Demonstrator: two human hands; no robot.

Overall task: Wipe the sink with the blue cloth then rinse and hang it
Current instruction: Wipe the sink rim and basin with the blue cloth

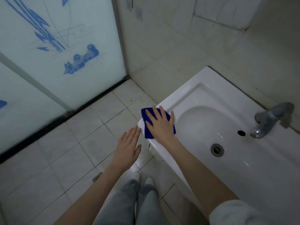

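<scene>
At the sink's [199, 88] left corner, I've got the right hand [159, 123] pressed flat on the blue cloth [146, 113], fingers spread, not gripping, w/ the cloth lying on the white rim beside the basin. Left hand [129, 147] hovers open over the floor tiles [68, 153], fingers straight, tips just beside the rim. Faucet [267, 122] sits at far right.

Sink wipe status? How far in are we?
Early. In hand: the right hand lies flat on the blue cloth, pressing it to the sink rim's left corner; the left hand hovers open beside it. Nothing looks finished. Left: the basin and remaining rim, then rinsing at the faucet, which shows no running water, and hanging.
</scene>
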